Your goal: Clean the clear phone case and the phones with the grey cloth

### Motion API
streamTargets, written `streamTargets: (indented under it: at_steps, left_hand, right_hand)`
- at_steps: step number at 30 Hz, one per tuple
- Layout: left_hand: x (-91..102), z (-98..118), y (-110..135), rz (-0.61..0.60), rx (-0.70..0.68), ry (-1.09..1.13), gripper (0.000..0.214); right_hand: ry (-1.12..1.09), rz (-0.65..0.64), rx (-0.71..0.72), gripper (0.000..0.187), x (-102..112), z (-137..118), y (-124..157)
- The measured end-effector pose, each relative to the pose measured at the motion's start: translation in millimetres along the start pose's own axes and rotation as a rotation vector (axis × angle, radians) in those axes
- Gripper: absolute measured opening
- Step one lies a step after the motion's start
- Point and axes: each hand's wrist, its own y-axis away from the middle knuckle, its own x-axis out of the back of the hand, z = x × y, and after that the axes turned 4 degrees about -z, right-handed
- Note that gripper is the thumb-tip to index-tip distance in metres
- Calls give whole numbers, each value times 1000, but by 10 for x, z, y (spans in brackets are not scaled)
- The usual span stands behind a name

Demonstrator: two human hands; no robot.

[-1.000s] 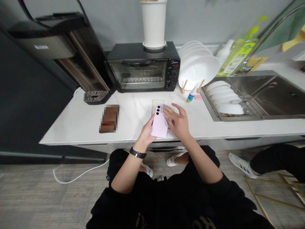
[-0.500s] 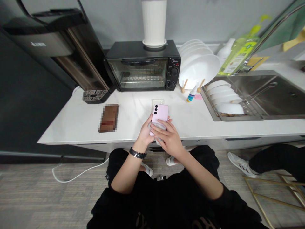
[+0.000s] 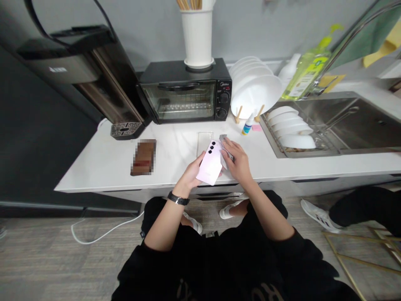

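We look down on a white counter from above. At its back left corner stands a dark machine, and a brown block lies near the front edge. A black toaster oven sits along the back edge with a white pot on top. In front of it a clear case lies flat.

At the middle of the front edge, the left hand grips a pink phone from underneath. The phone is tilted, back side up, with its lower end hanging past the edge. The right hand closes on a grey cloth and presses it against the phone's right side.

Further right we see a small bottle, upright plates, and a sink.

We judge the main risk to be a drop. The phone rests on a few fingers partly over the floor, so a firm sideways push from the cloth could slide it out of that grip.
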Motion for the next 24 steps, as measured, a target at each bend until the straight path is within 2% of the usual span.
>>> streamTargets:
  at_steps: [5, 7, 10, 13, 15, 19, 21, 24]
  left_hand:
    - [-52, 109, -18, -101, 98, -121, 54]
    - [-86, 164, -18, -141, 114, -136, 58]
    - [-120, 215, 18, -184, 91, -114, 63]
    - [-105, 184, 59, -186, -22, -139, 63]
    - [-66, 127, 49, -129, -133, -253, 59]
    - [51, 34, -62, 90, -432, -565, 46]
    - [104, 21, -109, 141, -537, -666, 41]
    - [148, 19, -119, 165, -598, -753, 40]
  right_hand:
    - [-371, -29, -288, 53, 12, 90, -69]
    - [-447, -21, -364, 54, 32, 134, -65]
    - [-485, 67, -442, 56, 70, 214, -49]
    - [-492, 180, -492, 56, 92, 287, -34]
    - [-497, 219, -503, 56, 90, 321, -27]
    - [-506, 236, -477, 56, 72, 355, -15]
    - [-507, 228, -460, 55, 70, 359, -5]
    - [-509, 208, -444, 53, 76, 352, 10]
